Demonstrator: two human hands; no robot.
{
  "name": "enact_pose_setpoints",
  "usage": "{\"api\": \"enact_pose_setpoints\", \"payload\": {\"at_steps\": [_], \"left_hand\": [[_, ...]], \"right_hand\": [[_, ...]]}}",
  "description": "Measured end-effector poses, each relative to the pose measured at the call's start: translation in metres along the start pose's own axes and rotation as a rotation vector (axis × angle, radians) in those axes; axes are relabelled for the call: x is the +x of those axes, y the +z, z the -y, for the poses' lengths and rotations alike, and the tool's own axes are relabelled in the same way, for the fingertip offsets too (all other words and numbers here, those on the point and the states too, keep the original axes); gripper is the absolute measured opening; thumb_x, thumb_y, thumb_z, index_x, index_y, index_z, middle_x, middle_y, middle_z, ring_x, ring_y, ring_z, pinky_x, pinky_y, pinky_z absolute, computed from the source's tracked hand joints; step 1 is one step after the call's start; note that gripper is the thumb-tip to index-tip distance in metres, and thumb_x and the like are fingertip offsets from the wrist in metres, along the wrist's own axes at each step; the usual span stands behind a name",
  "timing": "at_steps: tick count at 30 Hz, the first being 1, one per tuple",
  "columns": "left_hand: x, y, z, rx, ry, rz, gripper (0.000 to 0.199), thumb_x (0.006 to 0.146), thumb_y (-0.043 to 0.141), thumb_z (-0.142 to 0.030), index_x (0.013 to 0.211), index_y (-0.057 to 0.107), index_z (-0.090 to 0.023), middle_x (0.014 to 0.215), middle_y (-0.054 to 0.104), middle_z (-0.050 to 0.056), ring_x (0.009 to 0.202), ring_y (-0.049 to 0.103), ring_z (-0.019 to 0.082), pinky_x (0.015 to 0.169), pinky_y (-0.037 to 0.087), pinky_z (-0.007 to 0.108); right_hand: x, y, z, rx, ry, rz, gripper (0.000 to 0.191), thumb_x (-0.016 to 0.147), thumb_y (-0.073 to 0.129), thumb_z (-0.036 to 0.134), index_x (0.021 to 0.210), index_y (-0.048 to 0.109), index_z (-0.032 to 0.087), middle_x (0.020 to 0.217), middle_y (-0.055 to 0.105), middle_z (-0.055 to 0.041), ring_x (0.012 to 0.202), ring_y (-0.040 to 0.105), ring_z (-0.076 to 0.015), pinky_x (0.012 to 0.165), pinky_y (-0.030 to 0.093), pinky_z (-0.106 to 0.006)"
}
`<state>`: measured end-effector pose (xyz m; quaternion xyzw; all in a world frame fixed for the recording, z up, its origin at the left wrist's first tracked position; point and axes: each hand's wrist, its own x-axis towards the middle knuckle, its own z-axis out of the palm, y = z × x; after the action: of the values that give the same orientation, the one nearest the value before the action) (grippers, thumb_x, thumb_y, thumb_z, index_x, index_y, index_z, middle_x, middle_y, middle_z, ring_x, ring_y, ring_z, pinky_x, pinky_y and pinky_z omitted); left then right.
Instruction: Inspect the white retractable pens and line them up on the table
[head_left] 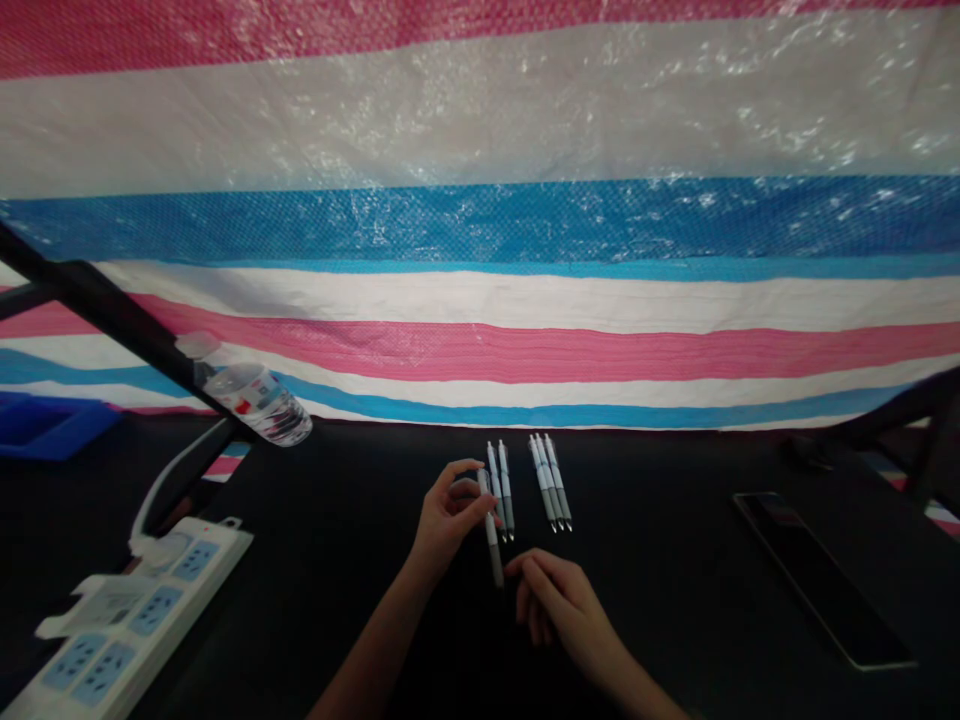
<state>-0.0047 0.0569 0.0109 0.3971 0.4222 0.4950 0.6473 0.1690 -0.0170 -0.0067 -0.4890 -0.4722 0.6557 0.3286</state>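
My left hand [450, 515] pinches a slim white-and-grey plastic pen [495, 565], which should be light and stiff, best held mid-barrel; my right hand [556, 603] curls loosely, empty, near its tip.

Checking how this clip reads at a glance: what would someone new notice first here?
A pink, white and blue striped tarpaulin fills the upper part of the view. Below it, on the black tabletop, the left hand holds a grey-and-white pen beside a pair of pens and a group of three pens, with the right hand just below. A white power strip sits bottom left.
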Motion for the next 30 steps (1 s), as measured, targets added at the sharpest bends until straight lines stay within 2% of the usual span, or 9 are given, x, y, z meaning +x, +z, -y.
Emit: {"api": "enact_pose_setpoints", "payload": {"at_steps": [6, 10, 15, 19, 30], "left_hand": [[-0.0002, 0.0018, -0.0029, -0.004, -0.025, -0.003, 0.055, 0.072, 0.082, -0.027, 0.118, 0.051, -0.024, 0.076, 0.064, -0.006, 0.059, 0.071, 0.017, 0.057, 0.057, 0.027], [0.0010, -0.0006, -0.0010, 0.014, -0.006, -0.007, 0.050, 0.070, 0.083, -0.027, 0.110, 0.053, -0.022, 0.074, 0.064, -0.006, 0.059, 0.071, 0.018, 0.057, 0.057, 0.027], [0.0021, -0.0027, 0.0020, 0.002, 0.006, -0.040, 0.058, 0.073, 0.081, -0.026, 0.121, 0.049, -0.024, 0.075, 0.065, -0.006, 0.059, 0.071, 0.017, 0.057, 0.057, 0.026], [0.0022, -0.0023, 0.0023, 0.015, 0.022, -0.035, 0.051, 0.072, 0.081, -0.026, 0.114, 0.051, -0.022, 0.074, 0.066, -0.005, 0.059, 0.071, 0.017, 0.055, 0.057, 0.025], [0.0036, -0.0031, 0.0020, 0.034, 0.039, -0.076, 0.050, 0.072, 0.080, -0.028, 0.114, 0.053, -0.022, 0.075, 0.067, -0.004, 0.060, 0.070, 0.016, 0.059, 0.058, 0.027]], "right_hand": [[-0.0005, 0.0004, 0.0017, -0.008, 0.001, -0.001, 0.060, 0.088, 0.046, 0.070, 0.093, 0.064, 0.013, 0.059, 0.060, 0.0002, 0.037, 0.049, -0.0081, 0.036, 0.030, -0.018], [-0.0009, 0.0008, 0.0039, -0.011, 0.000, -0.003, 0.059, 0.088, 0.047, 0.070, 0.092, 0.063, 0.013, 0.059, 0.060, 0.0003, 0.038, 0.050, -0.0083, 0.036, 0.030, -0.018], [-0.0003, 0.0014, 0.0020, 0.011, 0.014, -0.003, 0.060, 0.086, 0.048, 0.071, 0.092, 0.062, 0.013, 0.058, 0.059, 0.0011, 0.038, 0.049, -0.0078, 0.036, 0.031, -0.018], [-0.0002, 0.0011, 0.0007, 0.013, 0.008, 0.000, 0.057, 0.087, 0.048, 0.069, 0.092, 0.062, 0.014, 0.059, 0.059, 0.0017, 0.038, 0.049, -0.0073, 0.036, 0.031, -0.017], [-0.0013, 0.0009, 0.0031, -0.006, 0.001, 0.008, 0.057, 0.087, 0.047, 0.069, 0.092, 0.062, 0.014, 0.058, 0.059, 0.0012, 0.038, 0.049, -0.0077, 0.036, 0.029, -0.017]]}}
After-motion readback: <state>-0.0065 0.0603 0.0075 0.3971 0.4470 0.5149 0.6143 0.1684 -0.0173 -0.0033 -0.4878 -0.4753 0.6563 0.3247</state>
